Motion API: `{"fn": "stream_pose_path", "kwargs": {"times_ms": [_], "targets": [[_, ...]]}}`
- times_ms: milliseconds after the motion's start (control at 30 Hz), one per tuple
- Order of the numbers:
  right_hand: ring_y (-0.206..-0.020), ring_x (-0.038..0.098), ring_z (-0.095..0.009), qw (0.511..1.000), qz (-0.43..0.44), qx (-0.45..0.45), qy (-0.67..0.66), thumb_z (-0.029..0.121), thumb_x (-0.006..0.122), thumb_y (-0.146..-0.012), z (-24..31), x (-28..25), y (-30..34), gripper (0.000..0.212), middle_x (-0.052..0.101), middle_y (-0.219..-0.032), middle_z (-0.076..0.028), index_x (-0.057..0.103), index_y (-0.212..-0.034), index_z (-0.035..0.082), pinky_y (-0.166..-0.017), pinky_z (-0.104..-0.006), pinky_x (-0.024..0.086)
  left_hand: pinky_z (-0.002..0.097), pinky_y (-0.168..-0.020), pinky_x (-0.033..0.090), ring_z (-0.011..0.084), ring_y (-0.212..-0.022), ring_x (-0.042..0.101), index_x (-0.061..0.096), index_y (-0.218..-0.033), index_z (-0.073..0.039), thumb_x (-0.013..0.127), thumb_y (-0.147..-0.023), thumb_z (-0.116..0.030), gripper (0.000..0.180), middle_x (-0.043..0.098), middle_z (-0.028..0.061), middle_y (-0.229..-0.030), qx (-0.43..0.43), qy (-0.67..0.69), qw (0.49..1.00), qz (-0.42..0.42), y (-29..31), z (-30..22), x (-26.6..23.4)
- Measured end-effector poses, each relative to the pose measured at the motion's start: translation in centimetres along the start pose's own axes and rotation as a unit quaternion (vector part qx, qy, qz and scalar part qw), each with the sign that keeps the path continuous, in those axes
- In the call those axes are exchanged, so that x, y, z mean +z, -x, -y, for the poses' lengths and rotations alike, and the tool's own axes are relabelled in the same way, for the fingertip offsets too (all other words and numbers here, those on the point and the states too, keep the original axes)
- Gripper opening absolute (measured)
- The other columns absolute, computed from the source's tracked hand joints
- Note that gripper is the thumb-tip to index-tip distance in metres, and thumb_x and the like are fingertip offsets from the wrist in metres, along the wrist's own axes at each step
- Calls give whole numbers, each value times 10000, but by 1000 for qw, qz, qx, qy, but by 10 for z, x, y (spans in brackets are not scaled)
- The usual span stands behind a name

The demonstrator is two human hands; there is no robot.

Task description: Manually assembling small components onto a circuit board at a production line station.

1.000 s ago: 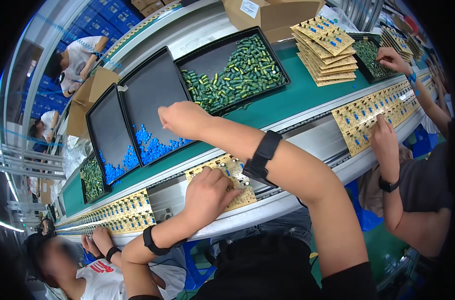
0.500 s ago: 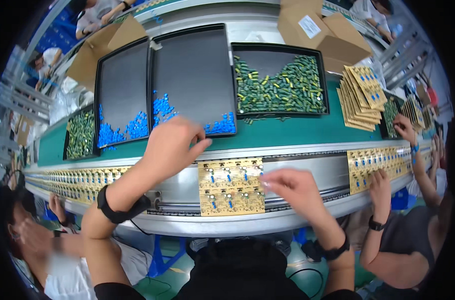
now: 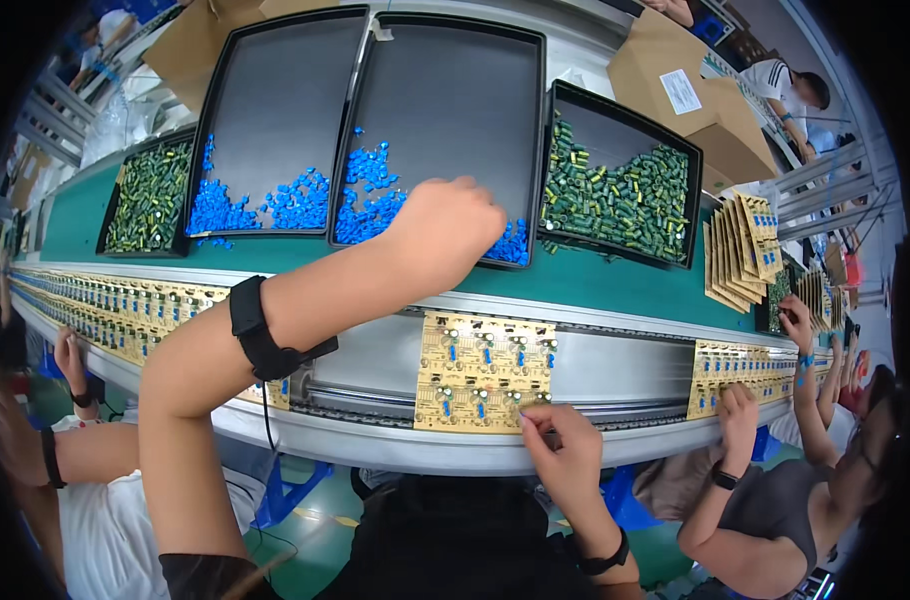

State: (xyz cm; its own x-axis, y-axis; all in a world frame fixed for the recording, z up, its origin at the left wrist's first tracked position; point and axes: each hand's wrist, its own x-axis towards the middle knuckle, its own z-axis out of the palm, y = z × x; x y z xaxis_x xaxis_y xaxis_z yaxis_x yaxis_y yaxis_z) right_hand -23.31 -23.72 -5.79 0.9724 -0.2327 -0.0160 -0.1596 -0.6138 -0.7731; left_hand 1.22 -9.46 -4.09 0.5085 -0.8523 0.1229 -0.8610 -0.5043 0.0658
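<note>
My left hand (image 3: pixel 447 232) is over the lower right part of the middle black tray (image 3: pixel 455 90), beside small blue components (image 3: pixel 372 215). Its fingers curl inward, and the back of the hand hides whatever they hold. A tan circuit board (image 3: pixel 485 385) lies across the conveyor rails in front of me, fitted with several green cylindrical capacitors and blue components. At the board's lower right corner is my right hand (image 3: pixel 567 448), thumb and forefinger pinched together. What sits between those fingertips, if anything, is too small to make out.
Another black tray (image 3: pixel 285 80) holds blue components; black trays of green capacitors (image 3: pixel 620 200) stand at both sides. Boards are stacked (image 3: pixel 740 250) at right. More boards (image 3: pixel 140 310) line the conveyor at left. Cardboard boxes (image 3: pixel 675 60) stand behind. Co-workers' hands (image 3: pixel 740 415) work on both sides.
My left hand has moved further over the tray, to the right. My right hand has dropped from the board's right edge to its lower corner; a blue component stands where it was. The view has shifted.
</note>
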Motion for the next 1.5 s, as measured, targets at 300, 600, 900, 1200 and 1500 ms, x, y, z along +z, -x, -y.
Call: {"fn": "stream_pose_path", "kwargs": {"times_ms": [300, 600, 900, 1200, 1500], "targets": [[-525, 440, -70, 1000, -24, 10, 17, 19, 699, -787, 5, 12, 1, 73, 505, -647, -23, 630, -791, -4, -471, -221, 344, 387, -680, 519, 290, -801, 605, 589, -763, -25, 607, -695, -36, 71, 620, 114, -785, -9, 32, 999, -41, 2, 5, 1], [-523, 402, -55, 999, -24, 25, 19, 27, 691, -796, 9, 17, 1, 92, 481, -644, -7, 603, -775, 6, -473, -217, 320, 399, -648, 514, 293, -770, 612, 555, -774, -38, 570, -748, -41, 30, 619, 106, -732, -35, 60, 992, -102, 10, 7, -5], [-517, 475, -182, 992, -8, -22, 121, 46, 675, -753, 22, 16, -10, 146, 480, -615, -49, 533, -718, 44, -486, -313, 379, 374, -668, 521, 288, -817, 595, 557, -834, -26, 593, -690, 17, 155, 579, 103, -811, -1, 85, 990, -112, 23, 5, -7], [-580, 552, -198, 993, 64, -6, 103, 138, 712, -762, 20, -37, -36, 110, 562, -682, -66, 630, -781, 68, -542, -316, 437, 348, -612, 478, 235, -768, 587, 633, -864, -62, 604, -667, -51, 199, 590, 52, -785, 64, 101, 988, -100, 60, -48, -37], [-802, 601, -295, 941, -80, -149, 295, 205, 740, -734, -34, -105, -202, 277, 602, -847, -111, 574, -880, 38, -693, -388, 477, 300, -660, 388, 174, -824, 586, 667, -897, -68, 625, -650, -123, 257, 638, 16, -862, 199, 84, 976, -37, 81, -100, -22]]}}
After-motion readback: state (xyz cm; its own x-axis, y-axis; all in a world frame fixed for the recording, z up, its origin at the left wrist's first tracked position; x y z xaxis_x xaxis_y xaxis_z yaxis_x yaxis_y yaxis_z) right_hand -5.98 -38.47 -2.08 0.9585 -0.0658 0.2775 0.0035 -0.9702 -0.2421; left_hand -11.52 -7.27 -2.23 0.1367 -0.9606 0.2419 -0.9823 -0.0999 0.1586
